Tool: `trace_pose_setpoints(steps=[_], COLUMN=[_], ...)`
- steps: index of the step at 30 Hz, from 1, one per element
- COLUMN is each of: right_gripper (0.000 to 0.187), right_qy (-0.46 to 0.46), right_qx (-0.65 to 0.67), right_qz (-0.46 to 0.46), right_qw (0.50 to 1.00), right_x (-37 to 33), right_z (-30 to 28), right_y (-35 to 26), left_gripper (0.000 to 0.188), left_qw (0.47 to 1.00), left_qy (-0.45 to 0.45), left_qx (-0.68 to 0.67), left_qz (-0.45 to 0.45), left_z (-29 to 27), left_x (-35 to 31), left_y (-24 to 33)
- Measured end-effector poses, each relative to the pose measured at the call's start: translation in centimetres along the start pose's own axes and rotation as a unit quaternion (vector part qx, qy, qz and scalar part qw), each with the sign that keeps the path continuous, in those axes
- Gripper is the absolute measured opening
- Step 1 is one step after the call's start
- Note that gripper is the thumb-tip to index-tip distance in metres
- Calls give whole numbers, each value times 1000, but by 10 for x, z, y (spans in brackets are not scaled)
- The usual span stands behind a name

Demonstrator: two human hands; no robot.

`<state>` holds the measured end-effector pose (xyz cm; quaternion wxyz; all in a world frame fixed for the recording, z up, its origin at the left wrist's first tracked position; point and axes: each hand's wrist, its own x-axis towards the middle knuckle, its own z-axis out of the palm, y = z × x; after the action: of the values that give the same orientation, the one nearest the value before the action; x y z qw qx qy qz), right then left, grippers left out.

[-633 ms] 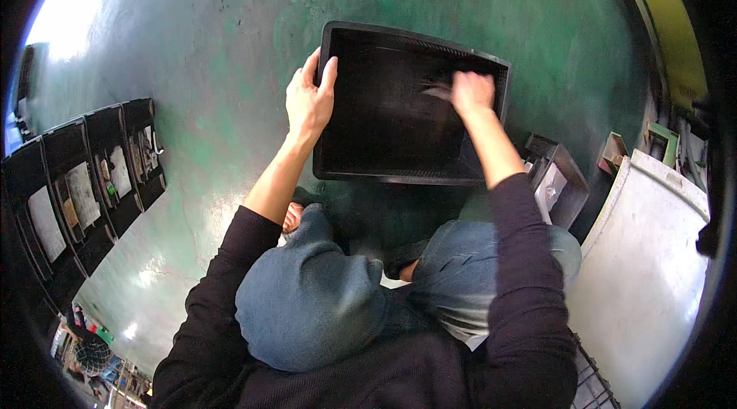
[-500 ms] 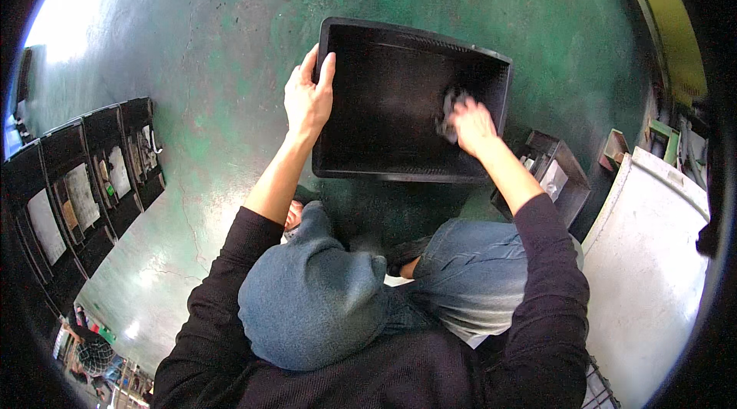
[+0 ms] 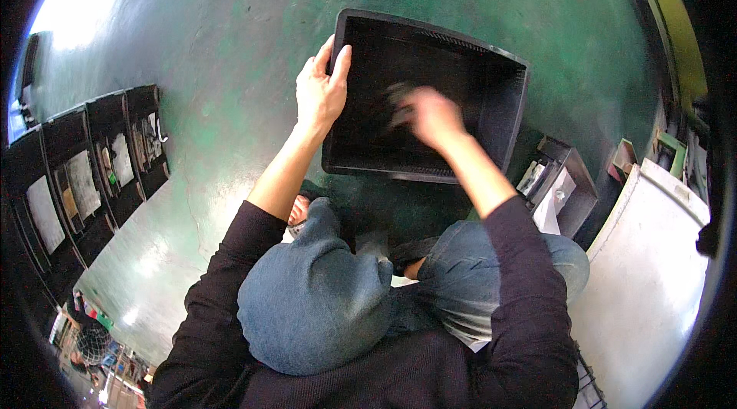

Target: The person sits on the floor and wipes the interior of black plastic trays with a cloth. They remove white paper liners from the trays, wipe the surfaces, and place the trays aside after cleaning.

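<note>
A black rectangular plastic bin (image 3: 503,113) is in front of me, its open side facing up toward me. My left hand (image 3: 321,98) grips the bin's left rim, with the thumb and fingers on either side of the edge. Inside the bin, my right hand (image 3: 436,119) is over the middle of the bottom, blurred by motion. Its fingers are closed on a dark, crumpled rag (image 3: 398,102), which is also smeared. What part of the rag touches the bin's bottom cannot be made out.
Green, worn floor (image 3: 238,63) spreads around the bin. Several black trays (image 3: 84,178) with flat parts stand at the left. A grey box (image 3: 572,186) with papers sits right of my knee, beside a white panel (image 3: 652,263). Another person (image 3: 92,340) is far off at lower left.
My right hand has swept left with the rag, from the bin's right side to its middle. The bin and my left hand appear slightly farther right in the view.
</note>
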<state>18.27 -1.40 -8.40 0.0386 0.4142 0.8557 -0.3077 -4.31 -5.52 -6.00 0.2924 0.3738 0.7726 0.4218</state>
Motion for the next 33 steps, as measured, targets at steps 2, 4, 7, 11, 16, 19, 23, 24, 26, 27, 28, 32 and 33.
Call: trace_pose_setpoints(steps=[2, 4, 7, 11, 16, 19, 23, 24, 26, 27, 28, 32, 33], right_gripper=[28, 36, 40, 39, 18, 18, 25, 23, 22, 23, 23, 31, 33], right_qy=[105, 154, 41, 21, 91, 136, -101, -145, -213, -241, -244, -145, -126], right_qx=[17, 37, 62, -53, -222, -271, -229, -224, -197, -201, -152, -72, -57], right_qz=[176, 307, 208, 16, 155, 195, 179, 113, 61, 92, 55, -66, -77], right_qw=[978, 938, 975, 998, 958, 933, 951, 957, 955, 945, 956, 985, 987], right_x=[-14, -13, 14, 56, 42, -13, -54, -50, -34, -23, -11, 32, 37], right_z=[-26, -31, 20, 52, -13, -26, -12, -6, 8, 15, 26, 39, 34], right_y=[38, 41, -35, -66, 62, 86, 52, 38, 5, -13, -34, -93, -97], left_gripper=[44, 45, 45, 44, 45, 43, 42, 42, 42, 42, 41, 42, 42], left_qw=[1000, 1000, 999, 1000, 1000, 1000, 999, 1000, 1000, 1000, 1000, 999, 999], left_qy=[-3, -6, 1, 0, -5, 5, 5, 12, 13, 15, 20, 30, 32], left_qx=[8, 7, 16, 4, 2, -4, -9, -15, -13, -12, -7, -17, 1], left_qz=[-21, -22, -29, -11, -14, -5, -30, -26, -25, -21, -19, -6, -4], left_z=[-1, 1, 2, 1, 0, 1, 3, 3, 4, 4, 4, 4, 5], left_x=[-1, 0, 0, -1, 0, 1, -1, -1, -1, -1, -1, -2, -1], left_y=[2, 2, 2, 0, 1, 2, 2, 1, 1, 0, 0, -3, -3])
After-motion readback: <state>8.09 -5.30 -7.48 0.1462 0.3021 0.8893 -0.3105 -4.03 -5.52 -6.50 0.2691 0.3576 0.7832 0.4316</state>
